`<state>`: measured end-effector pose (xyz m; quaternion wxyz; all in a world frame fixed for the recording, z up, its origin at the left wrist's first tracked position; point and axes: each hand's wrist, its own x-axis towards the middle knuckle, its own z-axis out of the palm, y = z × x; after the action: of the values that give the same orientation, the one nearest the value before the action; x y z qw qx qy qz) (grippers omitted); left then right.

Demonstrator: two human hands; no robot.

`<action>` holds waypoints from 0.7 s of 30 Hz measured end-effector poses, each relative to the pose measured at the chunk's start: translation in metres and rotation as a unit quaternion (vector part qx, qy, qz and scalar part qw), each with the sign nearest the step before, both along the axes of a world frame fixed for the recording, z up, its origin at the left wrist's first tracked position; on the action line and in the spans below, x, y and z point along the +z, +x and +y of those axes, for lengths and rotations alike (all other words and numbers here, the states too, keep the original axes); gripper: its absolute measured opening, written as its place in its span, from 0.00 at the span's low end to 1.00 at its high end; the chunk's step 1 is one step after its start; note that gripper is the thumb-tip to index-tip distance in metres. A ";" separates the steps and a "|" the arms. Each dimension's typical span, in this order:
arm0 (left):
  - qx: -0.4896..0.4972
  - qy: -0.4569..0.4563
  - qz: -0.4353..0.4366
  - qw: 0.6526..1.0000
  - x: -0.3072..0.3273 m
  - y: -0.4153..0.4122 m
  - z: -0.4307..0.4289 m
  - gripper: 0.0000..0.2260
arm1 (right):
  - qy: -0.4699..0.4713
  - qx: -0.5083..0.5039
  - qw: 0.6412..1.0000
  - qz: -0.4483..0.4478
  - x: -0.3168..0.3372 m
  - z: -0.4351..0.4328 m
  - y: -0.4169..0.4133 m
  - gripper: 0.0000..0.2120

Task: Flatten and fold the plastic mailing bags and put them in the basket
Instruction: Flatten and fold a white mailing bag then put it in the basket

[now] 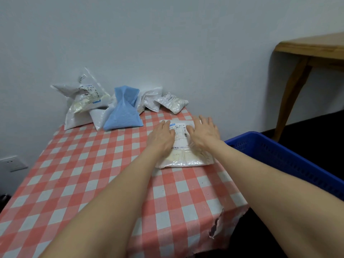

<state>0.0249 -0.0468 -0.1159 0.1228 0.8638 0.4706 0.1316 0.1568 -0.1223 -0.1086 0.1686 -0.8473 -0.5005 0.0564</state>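
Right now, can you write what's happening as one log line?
step: flattening | left hand: flat on white mailing bag | right hand: flat on same bag | blue basket: right of table | other bags: far edge

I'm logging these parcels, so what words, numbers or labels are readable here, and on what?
White mailing bag under the left hand and right hand: shipping label with a barcode, print too blurred to read.
Large white bag at the back left: printed label and black lettering on its clear flap, both unreadable.
Small white bag at the back right: label too small to read.
Blue bag: no text visible.
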 end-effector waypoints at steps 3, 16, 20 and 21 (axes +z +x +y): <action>-0.020 -0.009 0.032 0.999 -0.002 0.013 0.014 0.24 | -0.034 0.027 0.999 0.029 -0.006 0.015 0.004 0.28; -0.017 -0.081 0.049 0.995 -0.026 0.042 0.040 0.23 | -0.074 0.057 0.993 0.065 -0.030 0.051 0.013 0.26; -0.014 -0.076 0.050 0.996 -0.028 0.041 0.040 0.23 | -0.072 0.057 0.994 0.055 -0.031 0.051 0.013 0.26; -0.014 -0.076 0.051 0.996 -0.029 0.040 0.040 0.23 | -0.071 0.057 0.994 0.055 -0.031 0.051 0.012 0.26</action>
<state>0.0654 -0.0070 -0.1445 0.1653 0.8640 0.4730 0.0495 0.1690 -0.0709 -0.1396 0.1314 -0.8228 -0.5328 0.1480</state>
